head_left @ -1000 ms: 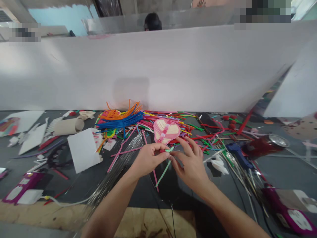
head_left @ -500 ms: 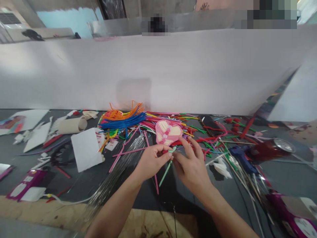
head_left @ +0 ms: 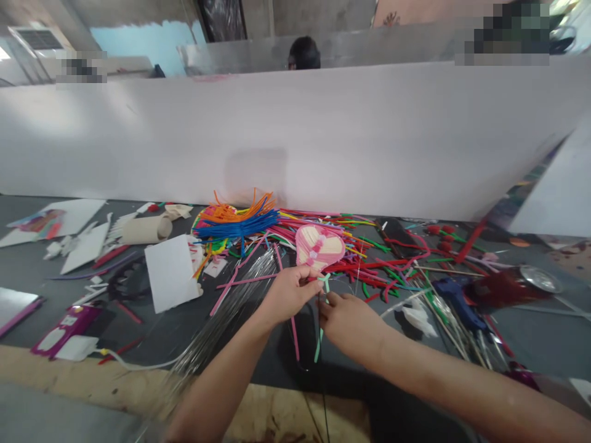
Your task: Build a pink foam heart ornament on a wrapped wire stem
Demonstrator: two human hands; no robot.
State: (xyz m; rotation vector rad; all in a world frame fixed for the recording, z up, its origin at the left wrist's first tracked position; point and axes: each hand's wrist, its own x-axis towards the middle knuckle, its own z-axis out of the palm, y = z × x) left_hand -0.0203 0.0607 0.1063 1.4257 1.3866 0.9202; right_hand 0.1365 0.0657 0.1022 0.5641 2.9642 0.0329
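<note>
My left hand (head_left: 293,294) pinches the top of a light green pipe cleaner (head_left: 317,349), with a bit of red at its fingertips. Just below, my right hand (head_left: 349,320) has its fingers curled and closed on the green pipe cleaner's middle. The strip's lower end hangs free over the dark table. A thin dark wire (head_left: 325,400) runs down beneath my hands; its upper end is hidden. Right behind my fingers lies a pink and cream heart (head_left: 318,249) with a small pink bow-like piece across it.
Loose pipe cleaners (head_left: 355,271) and an orange and blue bundle (head_left: 237,224) lie behind. Thin metal wires (head_left: 231,307) spread at left, near a white card (head_left: 170,274) and cardboard tube (head_left: 146,229). At right are a blue glue gun (head_left: 462,301) and red can (head_left: 501,286). A white partition (head_left: 295,135) stands behind.
My right hand has closed and dropped slightly below my left, its fingers no longer spread. The green pipe cleaner now hangs nearly straight down instead of slanting left. The view has shifted slightly.
</note>
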